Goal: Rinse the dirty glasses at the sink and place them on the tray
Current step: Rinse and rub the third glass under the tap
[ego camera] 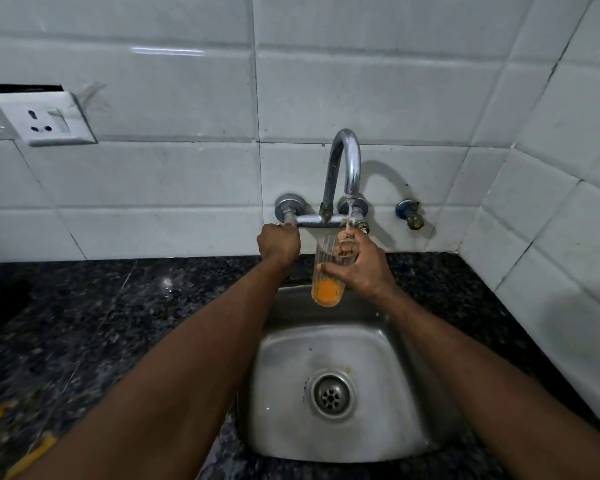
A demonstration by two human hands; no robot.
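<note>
Sitting gripped in right hand: glass

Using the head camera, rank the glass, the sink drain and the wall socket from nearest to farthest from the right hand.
1. The glass, gripped in the right hand under the tap.
2. The drain, below the hand in the floor of the sink.
3. The wall socket, high up on the far left.
</note>
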